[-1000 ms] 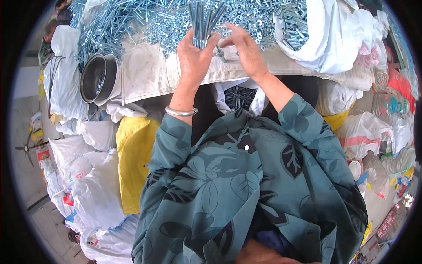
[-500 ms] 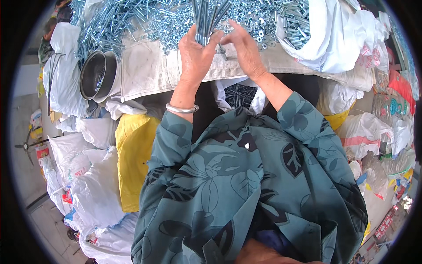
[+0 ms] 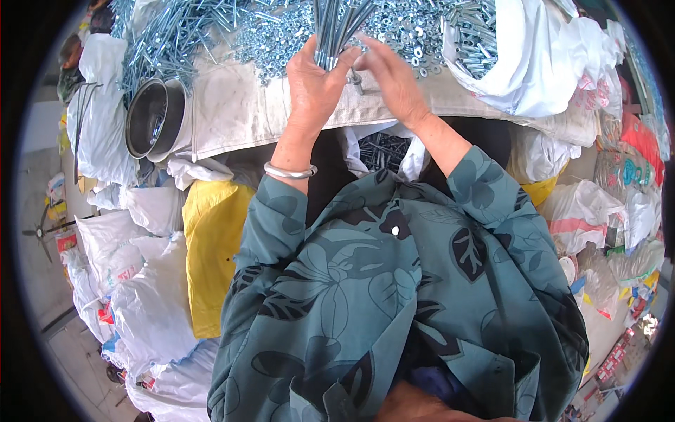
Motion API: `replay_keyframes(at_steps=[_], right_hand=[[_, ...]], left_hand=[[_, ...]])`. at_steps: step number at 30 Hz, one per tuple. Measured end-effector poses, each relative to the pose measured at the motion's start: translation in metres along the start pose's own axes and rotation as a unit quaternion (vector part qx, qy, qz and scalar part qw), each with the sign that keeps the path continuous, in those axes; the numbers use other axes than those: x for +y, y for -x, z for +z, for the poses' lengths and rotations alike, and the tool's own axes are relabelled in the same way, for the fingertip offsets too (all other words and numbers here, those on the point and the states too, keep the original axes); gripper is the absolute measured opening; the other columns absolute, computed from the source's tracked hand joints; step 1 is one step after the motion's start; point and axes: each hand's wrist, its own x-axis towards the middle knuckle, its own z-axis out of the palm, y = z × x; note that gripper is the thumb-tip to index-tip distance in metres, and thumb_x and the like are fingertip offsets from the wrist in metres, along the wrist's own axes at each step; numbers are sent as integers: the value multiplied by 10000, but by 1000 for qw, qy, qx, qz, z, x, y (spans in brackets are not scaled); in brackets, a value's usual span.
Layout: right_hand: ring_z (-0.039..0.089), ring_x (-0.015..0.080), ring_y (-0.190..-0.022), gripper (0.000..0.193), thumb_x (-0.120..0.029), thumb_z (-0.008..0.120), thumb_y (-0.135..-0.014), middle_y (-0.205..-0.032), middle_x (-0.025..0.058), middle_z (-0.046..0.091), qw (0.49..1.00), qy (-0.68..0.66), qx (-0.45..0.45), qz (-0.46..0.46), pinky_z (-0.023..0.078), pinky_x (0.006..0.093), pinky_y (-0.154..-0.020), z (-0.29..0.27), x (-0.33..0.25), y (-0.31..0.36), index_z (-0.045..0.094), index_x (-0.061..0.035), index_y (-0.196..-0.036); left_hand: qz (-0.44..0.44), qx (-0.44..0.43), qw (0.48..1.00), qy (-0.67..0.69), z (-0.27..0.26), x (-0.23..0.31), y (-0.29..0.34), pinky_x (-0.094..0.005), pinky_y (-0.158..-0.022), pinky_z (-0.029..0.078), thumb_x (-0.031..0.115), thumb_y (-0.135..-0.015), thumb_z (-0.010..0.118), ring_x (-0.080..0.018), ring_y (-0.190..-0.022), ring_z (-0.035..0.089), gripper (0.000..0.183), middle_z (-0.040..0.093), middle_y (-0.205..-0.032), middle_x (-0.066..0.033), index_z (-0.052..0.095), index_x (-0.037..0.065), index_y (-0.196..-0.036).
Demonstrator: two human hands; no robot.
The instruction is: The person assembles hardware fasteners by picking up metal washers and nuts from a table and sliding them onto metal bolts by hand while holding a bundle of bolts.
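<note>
My left hand (image 3: 314, 84) is closed around a bundle of long, thin metal rods (image 3: 336, 32), which look like threaded screws standing up from the fist. Several shiny ends show at its thumb. Close to the right side of the bundle is my right hand (image 3: 398, 79), its fingers bent towards the left thumb and smeared by motion. Whether anything is between those fingers is hidden. A small metal bolt-like piece (image 3: 357, 84) sits between the two hands at the table's front edge.
Loose long rods (image 3: 165, 49) pile up at the far left, with washers and nuts (image 3: 271, 42) behind the hands. Short metal tubes (image 3: 477, 39) lie by a white sack (image 3: 527, 70). A dark pan (image 3: 149, 119) stands left. Below the cloth-covered table (image 3: 232, 112), a bag holds dark screws (image 3: 383, 151).
The right hand has shifted slightly to the right and its fingers have moved beside the bundle. The left hand keeps its hold, with the rods tilted a little further right.
</note>
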Motion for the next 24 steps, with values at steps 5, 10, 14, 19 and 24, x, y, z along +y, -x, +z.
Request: replay_keyframes(at_steps=[5, 10, 14, 19, 24], right_hand=[[610, 326, -808, 172, -191, 605, -908, -845, 113, 622, 968, 163, -112, -155, 461, 403, -726, -5, 17, -4, 635, -51, -1003], [604, 328, -840, 115, -156, 652, -860, -843, 109, 613, 956, 226, -85, -165, 434, 417, -778, -3, 11, -3, 624, -49, -890], [588, 315, -790, 100, -108, 668, -839, -802, 111, 582, 945, 263, -57, -186, 418, 407, -747, 1, 8, -1, 587, -51, -850], [599, 331, -846, 142, -169, 668, -838, -825, 119, 610, 941, 282, -105, -158, 417, 417, -796, -9, -7, 10, 618, -38, -818], [599, 322, -853, 176, -209, 630, -870, -824, 116, 615, 930, 279, -193, -140, 407, 423, -785, -42, -14, 32, 637, -38, -827]], left_hand=[[7, 4, 1000, -19, 1, -1, -2, -268, -660, 497, 153, -821, 759, -89, -697, 596, 227, 703, -799, -54, 680, -14, -953], [18, 25, 999, -40, 3, -3, -1, -288, -679, 501, 151, -809, 762, -104, -714, 601, 228, 705, -810, -63, 679, -17, -940], [26, 38, 998, -40, 5, 1, -2, -231, -525, 456, 149, -822, 759, -70, -548, 555, 222, 677, -753, -37, 679, -24, -936], [-58, 36, 998, -16, 1, 12, 10, -227, -529, 423, 213, -863, 734, -67, -545, 527, 246, 634, -697, -25, 673, -21, -910], [-91, 23, 995, 29, -1, 11, 21, -223, -516, 380, 298, -902, 709, -64, -563, 498, 323, 585, -692, -14, 627, -12, -935]])
